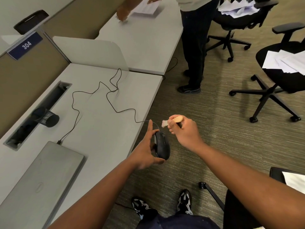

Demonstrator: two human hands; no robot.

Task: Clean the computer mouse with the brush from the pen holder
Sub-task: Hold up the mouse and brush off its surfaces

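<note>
Seen from the head camera, the left hand (145, 151) held a black computer mouse (162, 145) in the air just past the edge of the grey desk (102, 129), fingers and thumb curled round it. The right hand (184, 131) pinched a small wooden-handled brush (173, 121) just above the mouse, its pale bristles not touching it. The mouse cable (92, 93) trailed across the desk to a closed laptop (42, 176). A black mesh pen holder (46, 117) lay tipped on the desk near a cable slot.

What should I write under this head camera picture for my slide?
Left hand holds the mouse past the desk edge; right hand holds the brush above it.
</note>
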